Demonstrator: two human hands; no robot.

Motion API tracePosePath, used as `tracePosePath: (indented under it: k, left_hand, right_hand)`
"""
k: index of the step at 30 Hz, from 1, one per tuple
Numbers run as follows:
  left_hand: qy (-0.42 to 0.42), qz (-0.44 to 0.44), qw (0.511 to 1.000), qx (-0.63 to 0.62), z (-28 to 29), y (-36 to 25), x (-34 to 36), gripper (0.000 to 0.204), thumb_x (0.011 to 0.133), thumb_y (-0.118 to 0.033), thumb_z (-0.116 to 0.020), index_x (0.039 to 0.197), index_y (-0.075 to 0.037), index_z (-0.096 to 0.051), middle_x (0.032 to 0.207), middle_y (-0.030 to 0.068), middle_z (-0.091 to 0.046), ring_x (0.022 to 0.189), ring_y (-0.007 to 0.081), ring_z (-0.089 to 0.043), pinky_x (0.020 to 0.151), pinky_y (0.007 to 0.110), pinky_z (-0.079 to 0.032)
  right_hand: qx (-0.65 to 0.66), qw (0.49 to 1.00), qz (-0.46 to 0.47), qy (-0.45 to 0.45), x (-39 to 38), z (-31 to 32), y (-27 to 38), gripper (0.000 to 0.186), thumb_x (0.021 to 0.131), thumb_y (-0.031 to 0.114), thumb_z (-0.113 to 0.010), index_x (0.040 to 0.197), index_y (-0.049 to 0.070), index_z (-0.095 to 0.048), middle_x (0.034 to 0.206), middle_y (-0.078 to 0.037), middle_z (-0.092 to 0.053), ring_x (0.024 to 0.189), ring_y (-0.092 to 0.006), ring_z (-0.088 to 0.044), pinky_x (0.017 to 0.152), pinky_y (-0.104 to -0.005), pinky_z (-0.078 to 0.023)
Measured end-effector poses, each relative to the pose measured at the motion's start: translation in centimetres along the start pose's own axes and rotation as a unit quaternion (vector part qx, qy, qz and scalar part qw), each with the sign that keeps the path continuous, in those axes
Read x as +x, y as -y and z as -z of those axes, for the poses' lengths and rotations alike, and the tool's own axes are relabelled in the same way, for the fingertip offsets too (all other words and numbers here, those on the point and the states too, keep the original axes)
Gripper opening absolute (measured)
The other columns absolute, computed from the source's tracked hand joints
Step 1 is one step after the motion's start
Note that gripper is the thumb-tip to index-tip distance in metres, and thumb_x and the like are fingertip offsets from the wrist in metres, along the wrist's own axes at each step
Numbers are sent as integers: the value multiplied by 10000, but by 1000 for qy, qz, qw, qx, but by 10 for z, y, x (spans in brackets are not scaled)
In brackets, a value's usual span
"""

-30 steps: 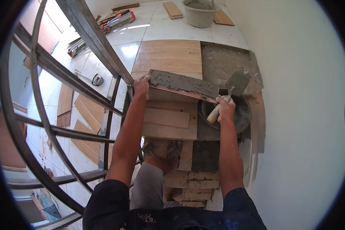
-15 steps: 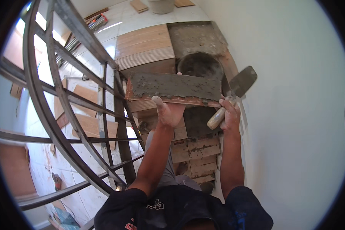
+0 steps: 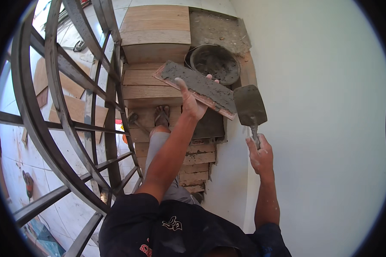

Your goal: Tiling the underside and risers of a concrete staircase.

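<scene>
My left hand (image 3: 194,105) grips a long narrow tile (image 3: 201,89) by its middle, thumb on the near edge and fingertips showing over the far edge. Grey wet mortar covers the tile's upward face, and its reddish edge shows. The tile slopes down to the right. My right hand (image 3: 260,155) is closed round the handle of a trowel (image 3: 251,105), whose mortar-smeared blade points away from me, just beyond the tile's right end. Behind the tile stands a black bucket (image 3: 216,64) with mortar in it.
Wood-look tiled steps (image 3: 156,38) rise ahead, with a bare cement patch (image 3: 218,30) at the upper right. A metal railing (image 3: 51,98) runs along the left, a white wall (image 3: 321,107) along the right. A hammer (image 3: 137,122) lies on a step; a power tool (image 3: 28,184) lies on the floor below.
The tile has swung from nearly level to a slope, its right end nearer me. My right hand has come away from the tile's end, and the trowel blade now points straight ahead.
</scene>
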State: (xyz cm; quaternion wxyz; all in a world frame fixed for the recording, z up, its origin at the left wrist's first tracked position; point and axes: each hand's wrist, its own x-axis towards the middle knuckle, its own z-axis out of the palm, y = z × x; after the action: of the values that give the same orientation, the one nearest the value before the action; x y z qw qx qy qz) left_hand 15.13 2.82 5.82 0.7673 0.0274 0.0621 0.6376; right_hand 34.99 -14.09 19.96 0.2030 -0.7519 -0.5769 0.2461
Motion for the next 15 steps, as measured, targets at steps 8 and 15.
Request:
tracePosePath:
  k: [8, 15]
  left_hand:
    - [-52, 7, 996, 70, 2, 3, 15, 1100, 788, -905, -527, 1484, -66, -379, 1334, 144, -547, 1243, 373, -565, 1078, 579, -475]
    - [-111, 20, 984, 141, 11, 6, 24, 1022, 811, -890, -528, 1402, -60, -449, 1255, 127, -591, 1149, 328, -609, 1003, 544, -528]
  right_hand:
    - [-230, 956, 179, -16, 12, 18, 9, 349, 944, 320, -744, 992, -6, -626, 880, -214, -702, 742, -413, -689, 635, -464, -554]
    - [-293, 936, 193, 22, 44, -1, -17, 372, 953, 376, -720, 992, 20, -620, 885, -205, -713, 757, -409, -696, 634, -481, -560]
